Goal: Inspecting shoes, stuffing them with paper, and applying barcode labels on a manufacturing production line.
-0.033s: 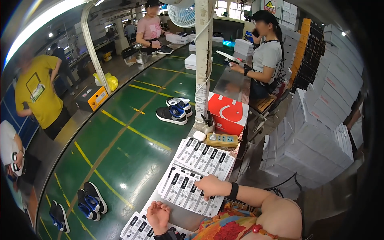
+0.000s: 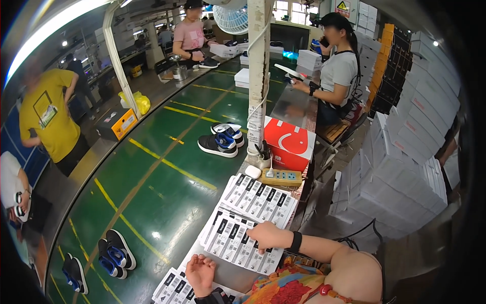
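Observation:
Over a stack of white label sheets (image 2: 238, 248) with black blocks and barcodes, my right hand (image 2: 268, 236) is closed, its fingertips down at the printed surface. What those fingers pinch, if anything, is hidden. My left hand (image 2: 200, 274) is raised palm up near the stack's lower left corner, its fingers loosely bent and nothing in it. Another pile of label sheets (image 2: 174, 289) lies below the left hand, partly covered by the wrist. A further stack of label sheets (image 2: 260, 198) lies just beyond my right hand.
Black-and-white sneakers with blue linings (image 2: 116, 253) stand on the green belt (image 2: 152, 202), with more pairs (image 2: 75, 273) (image 2: 220, 142). A post (image 2: 256, 76), power strip (image 2: 281, 177) and red box (image 2: 288, 142) stand ahead. White boxes (image 2: 385, 177) are piled right. Co-workers stand or sit around.

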Demonstrator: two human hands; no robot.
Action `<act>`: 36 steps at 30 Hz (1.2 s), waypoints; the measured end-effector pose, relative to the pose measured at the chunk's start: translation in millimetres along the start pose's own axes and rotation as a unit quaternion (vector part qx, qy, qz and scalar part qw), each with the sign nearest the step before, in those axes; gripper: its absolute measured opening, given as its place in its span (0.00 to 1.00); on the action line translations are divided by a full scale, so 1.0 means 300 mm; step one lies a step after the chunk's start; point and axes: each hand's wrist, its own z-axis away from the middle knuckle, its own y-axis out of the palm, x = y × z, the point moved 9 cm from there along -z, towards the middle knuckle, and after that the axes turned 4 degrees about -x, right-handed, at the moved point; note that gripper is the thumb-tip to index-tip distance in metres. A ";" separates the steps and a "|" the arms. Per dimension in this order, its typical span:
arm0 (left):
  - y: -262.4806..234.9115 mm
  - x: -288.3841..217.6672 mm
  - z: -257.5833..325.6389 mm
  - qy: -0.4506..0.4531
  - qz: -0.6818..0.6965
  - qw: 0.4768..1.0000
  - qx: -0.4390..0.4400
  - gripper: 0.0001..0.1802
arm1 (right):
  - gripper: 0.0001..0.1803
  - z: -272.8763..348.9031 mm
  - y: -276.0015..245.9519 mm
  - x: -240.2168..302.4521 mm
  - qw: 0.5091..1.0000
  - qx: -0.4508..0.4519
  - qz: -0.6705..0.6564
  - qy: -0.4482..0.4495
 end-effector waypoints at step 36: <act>-0.001 -1.102 0.083 0.221 -0.882 0.253 -0.330 0.37 | 0.27 0.051 0.105 0.380 0.961 -0.119 0.151 -0.201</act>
